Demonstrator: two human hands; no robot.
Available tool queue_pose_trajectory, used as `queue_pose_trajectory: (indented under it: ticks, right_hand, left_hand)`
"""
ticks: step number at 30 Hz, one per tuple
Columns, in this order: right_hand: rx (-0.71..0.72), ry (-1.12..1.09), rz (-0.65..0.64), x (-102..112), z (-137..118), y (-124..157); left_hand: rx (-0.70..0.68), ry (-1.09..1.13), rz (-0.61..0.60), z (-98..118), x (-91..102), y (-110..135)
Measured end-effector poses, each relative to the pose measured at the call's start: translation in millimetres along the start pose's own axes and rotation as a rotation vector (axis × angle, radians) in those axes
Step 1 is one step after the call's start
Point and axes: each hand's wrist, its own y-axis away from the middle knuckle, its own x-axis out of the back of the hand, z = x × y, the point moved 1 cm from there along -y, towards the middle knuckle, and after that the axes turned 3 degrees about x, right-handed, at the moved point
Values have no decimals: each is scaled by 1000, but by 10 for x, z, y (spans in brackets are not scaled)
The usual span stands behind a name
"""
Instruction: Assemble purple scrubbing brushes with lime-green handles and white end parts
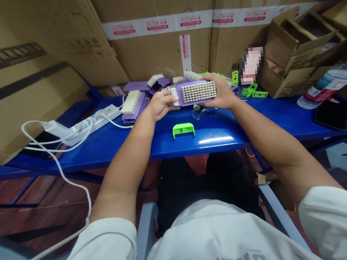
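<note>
1. On my head feed, the left hand and right hand hold a purple plastic brush above the blue desk, centre of view, pale bristles facing up at me.
2. Fingers on both hands are closed around the brush's opposite ends, with no gap that I can see. A white insert sits at the left-hand end, partly covered; I can't tell how it's fixed.
3. Handling, my call: light and stiff, with bristles that give a little and plastic that may be slippery. Best hold is the body's long edges, off the bristles.
4. Nearby: a lime-green plastic clip lies in front of the hands, more purple brushes sit behind the left hand, and green plastic pieces lie beyond the right hand.
5. Further out: a white power strip, a plastic bottle, a black phone, and cardboard boxes.
</note>
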Motion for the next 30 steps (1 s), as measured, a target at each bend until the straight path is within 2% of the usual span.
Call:
queue_pose_trajectory:
  ticks: [30]
  right_hand:
    - [25, 18, 1, -9, 50, 20]
  left_hand:
    - [0, 7, -9, 21, -44, 31]
